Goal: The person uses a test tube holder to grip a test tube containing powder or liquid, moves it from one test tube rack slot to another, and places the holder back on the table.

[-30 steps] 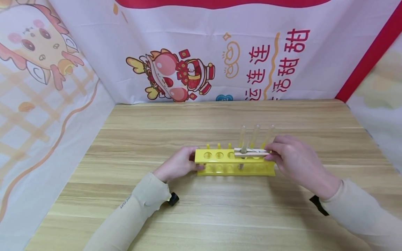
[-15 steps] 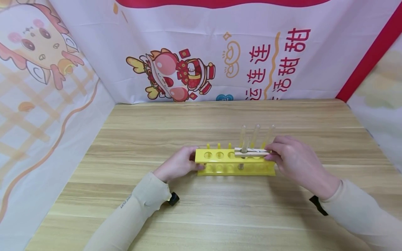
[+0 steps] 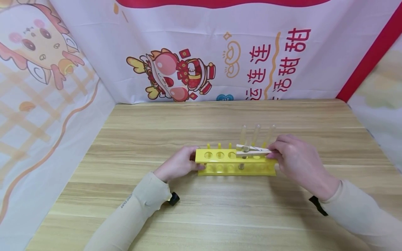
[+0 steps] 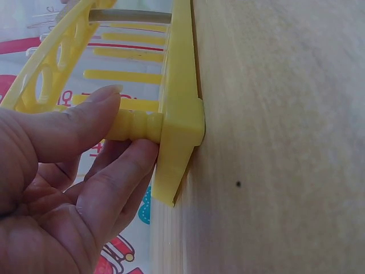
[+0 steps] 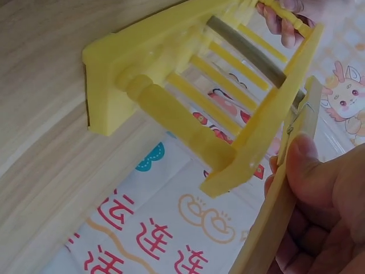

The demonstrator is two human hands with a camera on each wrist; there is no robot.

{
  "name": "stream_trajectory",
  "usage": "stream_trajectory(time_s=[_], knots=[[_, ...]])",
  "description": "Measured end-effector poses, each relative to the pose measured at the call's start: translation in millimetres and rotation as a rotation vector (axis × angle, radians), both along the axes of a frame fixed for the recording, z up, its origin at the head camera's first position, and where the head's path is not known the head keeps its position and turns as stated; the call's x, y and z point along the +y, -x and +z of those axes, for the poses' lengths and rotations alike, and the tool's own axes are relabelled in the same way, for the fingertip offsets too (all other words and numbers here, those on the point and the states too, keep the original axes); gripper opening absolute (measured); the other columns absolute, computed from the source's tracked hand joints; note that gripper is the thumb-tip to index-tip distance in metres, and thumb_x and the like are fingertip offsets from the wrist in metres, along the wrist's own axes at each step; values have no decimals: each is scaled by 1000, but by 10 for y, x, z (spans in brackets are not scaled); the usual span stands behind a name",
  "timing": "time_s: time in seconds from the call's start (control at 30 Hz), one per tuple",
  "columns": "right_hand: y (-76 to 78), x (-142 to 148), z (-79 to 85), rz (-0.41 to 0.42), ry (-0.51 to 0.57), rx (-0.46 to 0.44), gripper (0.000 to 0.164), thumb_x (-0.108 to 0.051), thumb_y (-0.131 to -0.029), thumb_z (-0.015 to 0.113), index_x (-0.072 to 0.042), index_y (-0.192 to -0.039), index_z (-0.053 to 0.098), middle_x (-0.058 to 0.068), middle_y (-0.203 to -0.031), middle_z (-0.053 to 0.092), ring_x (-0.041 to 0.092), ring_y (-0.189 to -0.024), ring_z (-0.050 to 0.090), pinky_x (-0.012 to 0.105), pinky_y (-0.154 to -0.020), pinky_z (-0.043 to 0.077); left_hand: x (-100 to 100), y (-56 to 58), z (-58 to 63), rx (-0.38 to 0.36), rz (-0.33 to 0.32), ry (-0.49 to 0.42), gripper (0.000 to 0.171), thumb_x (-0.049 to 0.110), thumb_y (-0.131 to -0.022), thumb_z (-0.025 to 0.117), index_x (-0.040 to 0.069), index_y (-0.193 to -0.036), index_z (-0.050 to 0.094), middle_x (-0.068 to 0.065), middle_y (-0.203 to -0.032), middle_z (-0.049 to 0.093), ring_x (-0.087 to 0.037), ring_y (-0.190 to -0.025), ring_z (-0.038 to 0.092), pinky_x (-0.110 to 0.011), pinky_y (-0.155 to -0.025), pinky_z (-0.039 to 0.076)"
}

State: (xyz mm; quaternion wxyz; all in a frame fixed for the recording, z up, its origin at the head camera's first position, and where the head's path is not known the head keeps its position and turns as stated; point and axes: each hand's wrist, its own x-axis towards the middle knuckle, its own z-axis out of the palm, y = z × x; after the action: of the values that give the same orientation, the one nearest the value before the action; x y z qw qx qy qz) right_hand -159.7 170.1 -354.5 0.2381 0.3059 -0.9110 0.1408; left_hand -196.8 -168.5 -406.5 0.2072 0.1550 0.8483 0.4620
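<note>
A yellow test tube rack (image 3: 226, 161) stands on the table. My left hand (image 3: 179, 164) pinches the post (image 4: 137, 125) at the rack's left end between thumb and fingers. In my right hand (image 3: 296, 160) is a wooden test tube clamp (image 3: 255, 153), held above the rack's right half. The clamp's jaws are spread around the upper part of a test tube; whether they touch it I cannot tell. That test tube (image 5: 245, 50) stands in a rack hole, with grey-brown contents in its lower part. The clamp's far end is partly hidden by my right fingers.
Three clear test tubes (image 3: 256, 133) stand upside down on pegs behind the rack. Bare yellow pegs (image 3: 219, 145) rise further left. Wooden tabletop (image 3: 157, 118) surrounds the rack, and a printed cloth (image 3: 188, 28) hangs at the back edge.
The clamp's jaws, closed on the test tube before, have spread apart. My right hand has shifted very slightly. My left hand stays on the rack's post.
</note>
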Motion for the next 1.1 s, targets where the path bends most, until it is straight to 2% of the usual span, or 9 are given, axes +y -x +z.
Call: stream_trajectory(time_s=[0.23, 0.53, 0.73, 1.1], knots=[[-23, -3, 83, -7, 13, 5, 21, 2, -66, 88, -1, -81, 74, 3, -75, 63, 22, -70, 60, 43, -59, 54, 4, 1, 0, -7, 8, 12, 36, 2, -86, 76, 16, -117, 67, 5, -114, 68, -15, -106, 61, -42, -100, 44], [-34, 0, 226, -17, 39, 72, 22, -1, -66, 89, -1, -83, 74, 5, -75, 64, 23, -68, 62, 43, -57, 54, 3, -1, -10, -3, 4, 8, 37, 1, -85, 76, 16, -118, 67, 5, -115, 69, -15, -106, 61, -43, -100, 43], [-42, 19, 367, 4, 58, 152, 20, 1, -67, 87, -1, -82, 74, 5, -74, 63, 23, -65, 62, 43, -52, 52, 2, -9, 4, -1, 1, 11, 37, 2, -86, 75, 16, -119, 67, 5, -115, 68, -15, -106, 61, -44, -100, 44], [-80, 112, 652, -43, 53, 155, 25, 0, -67, 88, 2, -89, 75, 8, -76, 65, 25, -66, 62, 44, -55, 52, 2, -24, 17, 5, 5, 15, 37, 1, -86, 75, 16, -119, 67, 5, -114, 69, -15, -105, 61, -43, -99, 44]])
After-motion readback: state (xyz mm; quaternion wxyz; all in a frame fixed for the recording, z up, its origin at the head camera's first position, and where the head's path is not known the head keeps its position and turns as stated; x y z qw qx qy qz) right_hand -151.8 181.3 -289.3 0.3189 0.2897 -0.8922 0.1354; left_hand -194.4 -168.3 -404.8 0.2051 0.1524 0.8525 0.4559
